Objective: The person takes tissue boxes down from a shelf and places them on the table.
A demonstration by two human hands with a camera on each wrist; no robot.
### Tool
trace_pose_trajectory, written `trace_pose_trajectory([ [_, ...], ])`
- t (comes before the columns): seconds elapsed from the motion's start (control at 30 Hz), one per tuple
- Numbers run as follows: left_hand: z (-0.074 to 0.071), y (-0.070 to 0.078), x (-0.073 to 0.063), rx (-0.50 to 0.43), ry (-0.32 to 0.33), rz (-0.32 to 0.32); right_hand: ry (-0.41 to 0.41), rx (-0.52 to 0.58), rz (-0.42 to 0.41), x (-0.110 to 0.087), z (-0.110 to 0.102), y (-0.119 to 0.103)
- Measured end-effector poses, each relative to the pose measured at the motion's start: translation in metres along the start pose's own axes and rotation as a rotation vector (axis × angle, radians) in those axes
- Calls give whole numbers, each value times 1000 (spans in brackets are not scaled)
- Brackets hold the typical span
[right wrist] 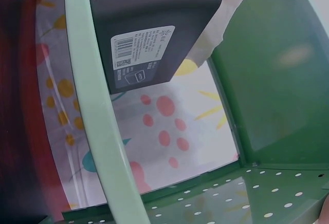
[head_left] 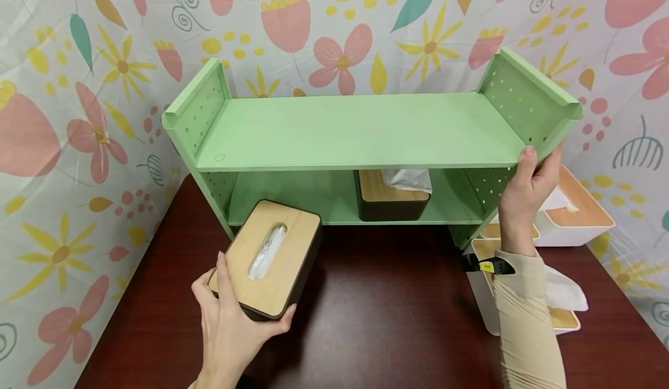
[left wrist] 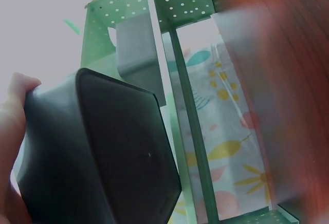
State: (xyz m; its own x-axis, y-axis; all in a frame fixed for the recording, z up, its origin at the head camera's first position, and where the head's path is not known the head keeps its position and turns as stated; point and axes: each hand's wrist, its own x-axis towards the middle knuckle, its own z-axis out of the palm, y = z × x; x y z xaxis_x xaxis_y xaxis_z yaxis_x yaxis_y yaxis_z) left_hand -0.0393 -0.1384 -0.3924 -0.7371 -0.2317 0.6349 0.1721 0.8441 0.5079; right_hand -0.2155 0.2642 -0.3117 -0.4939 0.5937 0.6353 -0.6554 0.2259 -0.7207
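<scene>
A black tissue box [head_left: 279,255] with a wooden lid is held tilted in my left hand [head_left: 230,325], thumb on one side and fingers on the other. White tissue shows inside its oval slot. The left wrist view shows the box's dark underside [left wrist: 128,147], close to the shelf's front edge. My right hand [head_left: 528,188] grips the right side of the green shelf [head_left: 355,130], thumb on the panel's front edge. On the lower level sits a second black tissue box [head_left: 394,203], tissue sticking out; its labelled side [right wrist: 139,54] appears in the right wrist view.
White tissue boxes with wooden lids stand right of the shelf, one [head_left: 575,215] farther back and one [head_left: 483,296] partly behind my right forearm. The dark red table [head_left: 376,308] lies below. Flower-patterned cloth [head_left: 292,29] hangs behind and at both sides.
</scene>
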Motion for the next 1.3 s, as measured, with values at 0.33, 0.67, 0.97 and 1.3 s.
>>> trace_pose_trajectory([
  [0.33,-1,-2,-6,14,89,96,2,-2,11,-4,5,-15],
  [0.67,-1,-14,-17,-23,66,96,-9,-15,-16,-4,4,-13],
  [0.97,1,-31,-24,-99,47,95,0,-16,-7,-4,4,-13],
  [1.3,5,-46,-32,-98,30,59,16,28,25,-4,7,-14],
])
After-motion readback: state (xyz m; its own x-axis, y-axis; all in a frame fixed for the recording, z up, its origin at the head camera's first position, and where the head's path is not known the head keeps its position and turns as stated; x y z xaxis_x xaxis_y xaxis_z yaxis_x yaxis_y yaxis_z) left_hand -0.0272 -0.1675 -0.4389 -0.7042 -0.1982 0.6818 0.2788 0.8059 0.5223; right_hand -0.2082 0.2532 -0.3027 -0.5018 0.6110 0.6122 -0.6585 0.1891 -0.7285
